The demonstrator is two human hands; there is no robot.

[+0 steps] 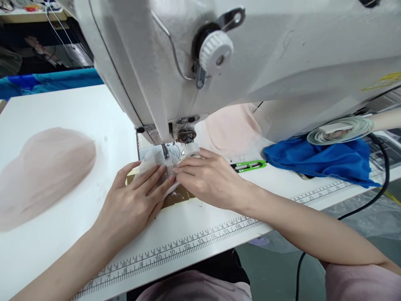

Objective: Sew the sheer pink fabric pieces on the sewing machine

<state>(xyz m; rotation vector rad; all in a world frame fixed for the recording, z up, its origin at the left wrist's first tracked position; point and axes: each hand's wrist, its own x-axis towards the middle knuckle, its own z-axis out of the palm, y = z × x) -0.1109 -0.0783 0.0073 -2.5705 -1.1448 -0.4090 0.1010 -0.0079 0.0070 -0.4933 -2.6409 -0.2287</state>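
A small piece of sheer white fabric [147,161] lies under the presser foot [166,151] of a sewing machine [138,58]. My left hand [133,200] rests on the fabric's near left side, its fingers stretched out and lying flat. From the right, my right hand [213,179] has its fingers pressed together at the fabric's edge, close beside the foot. What sits beneath those fingertips is partly hidden. Green thread snips [250,166] lie to the right of my right hand.
Sheer pink fabric [59,167] is spread on the white table at left; another pink piece [233,127] lies behind the needle area. At right are a blue cloth [316,161], a coil of pale cord [341,130] and a black cable [384,175]. A printed ruler [188,246] follows the front edge.
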